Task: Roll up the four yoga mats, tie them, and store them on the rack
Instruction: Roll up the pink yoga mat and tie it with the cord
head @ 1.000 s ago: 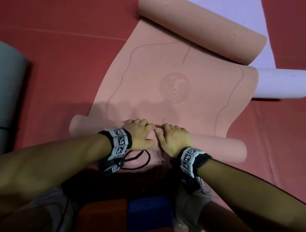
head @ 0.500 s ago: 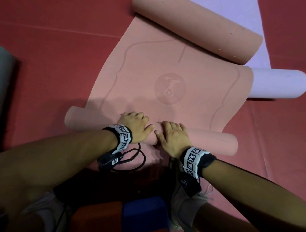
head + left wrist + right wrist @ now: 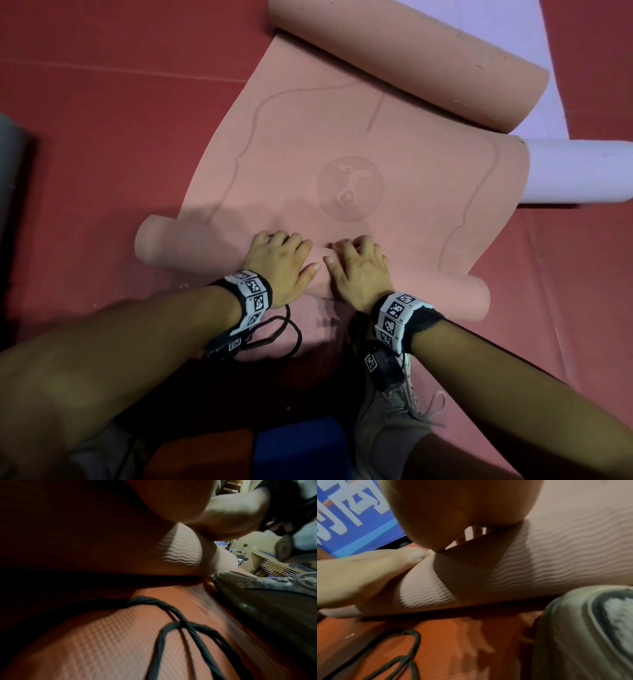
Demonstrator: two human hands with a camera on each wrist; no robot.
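Near roll has advanced up the pink mat (image 3: 342,137) since a second ago, closer to the round emblem; both hands rode forward with it, still pressed side by side on top.

Left to right:
- Grey mat (image 3: 8,164) at far left edge, mostly out of frame.
- Near roll (image 3: 191,245) lies across the red floor (image 3: 85,102), left end sticking out past the flat part's edge.
- Left hand (image 3: 277,263): palm down on the roll, fingers curled over the far side, thumb along the near side. Gripping the roll.
- Black cord (image 3: 291,329) loose on the floor just under the left wrist, apart from the roll.
- Right hand (image 3: 359,270): same posture, fingers bent over the roll crest, thumb tip nearly touching the left thumb.
- Grey shoe (image 3: 394,428) behind the right wrist, toe near the roll.
- Far end of the pink mat is rolled too, upper right.
- Lilac mat (image 3: 582,171) at right, partly under the pink one, near end rolled.
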